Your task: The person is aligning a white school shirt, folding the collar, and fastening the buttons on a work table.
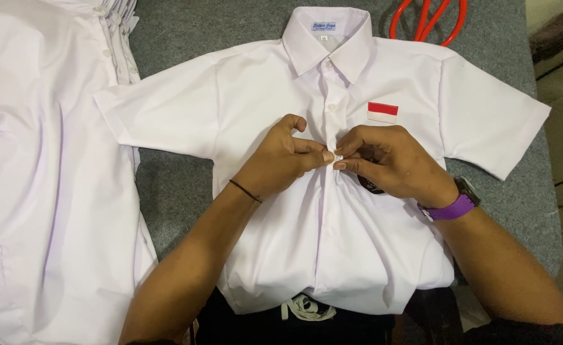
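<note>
The white short-sleeved shirt (332,211) lies front-up at the middle of the grey desk (185,191), collar toward the far edge, sleeves spread flat so the placket stays straight. The left hand (275,160) and right hand (390,163) meet at mid-placket, fingertips pinched shut on a button (338,157). Stacked white shirts (45,179) cover the left edge; red-handled scissors (430,20) sit at the far edge.

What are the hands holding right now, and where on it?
Both hands, left hand and right hand, pinch the white shirt at its front placket, fingertips meeting on a button mid-chest.
</note>
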